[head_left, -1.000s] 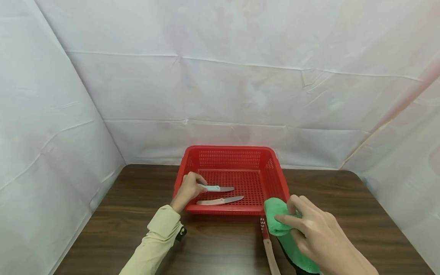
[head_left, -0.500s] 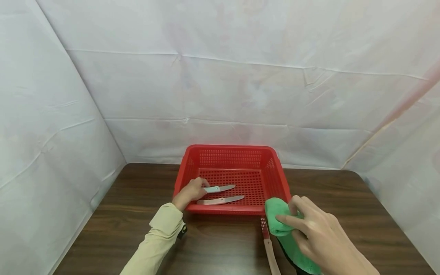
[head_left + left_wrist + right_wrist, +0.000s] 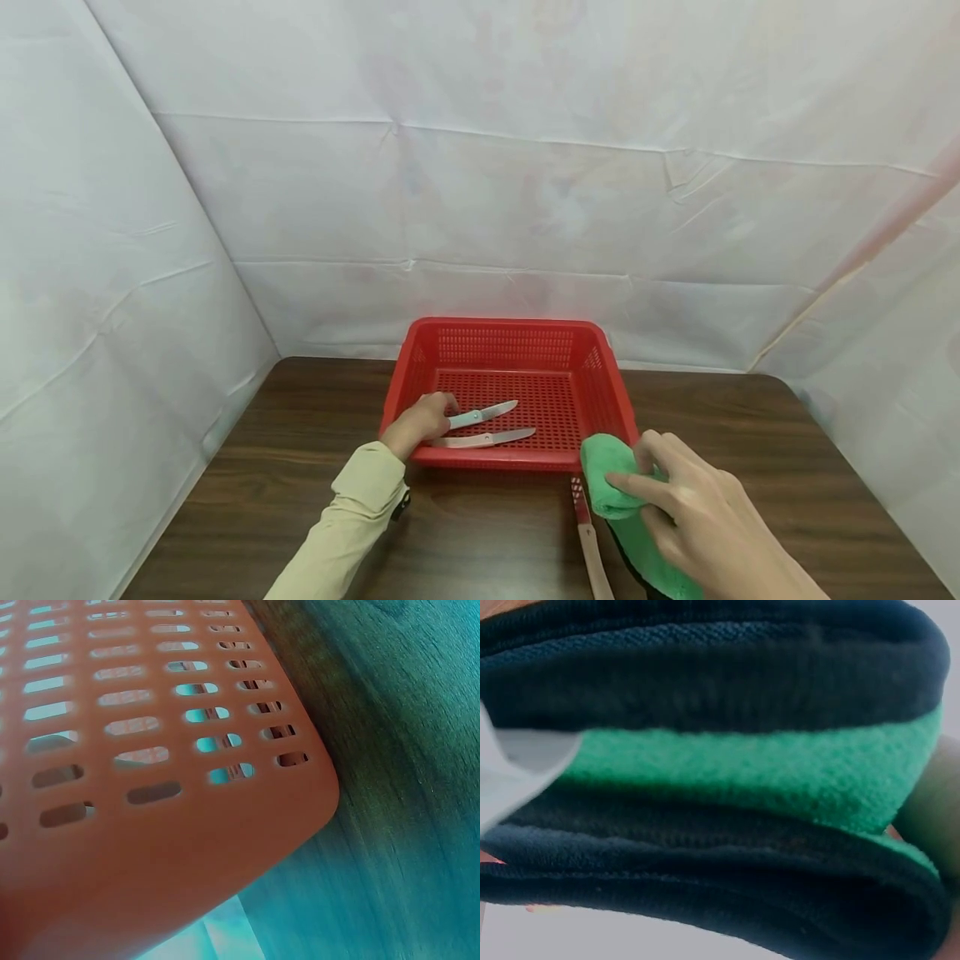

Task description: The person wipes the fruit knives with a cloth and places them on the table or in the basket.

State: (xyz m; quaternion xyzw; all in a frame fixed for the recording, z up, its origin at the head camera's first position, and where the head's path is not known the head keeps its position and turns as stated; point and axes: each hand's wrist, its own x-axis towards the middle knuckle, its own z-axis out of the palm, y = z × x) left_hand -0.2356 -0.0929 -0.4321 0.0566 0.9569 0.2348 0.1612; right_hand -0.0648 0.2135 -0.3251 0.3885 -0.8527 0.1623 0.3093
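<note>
My left hand (image 3: 426,419) reaches over the near left rim of the red basket (image 3: 517,457) and pinches the pale blue handle of a knife (image 3: 480,415), whose blade points right. Just in front of it, a knife with a pale pink handle (image 3: 471,441) lies on the basket floor. My right hand (image 3: 693,496) grips a folded green cloth (image 3: 609,477) at the basket's front right corner. The cloth's dark edging (image 3: 705,686) fills the right wrist view. Only the basket's slotted wall (image 3: 187,825) shows in the left wrist view; the hand is hidden there.
Between the hands, a third knife (image 3: 592,554) with a pale pink handle lies on the dark wooden table (image 3: 472,533), its blade toward the basket. White sheeting (image 3: 510,208) hangs behind the table and along both sides.
My left hand has lowered slightly and shifted right, and the blue-handled knife has turned so its tip points more toward the back. My right hand and the cloth stay nearly still.
</note>
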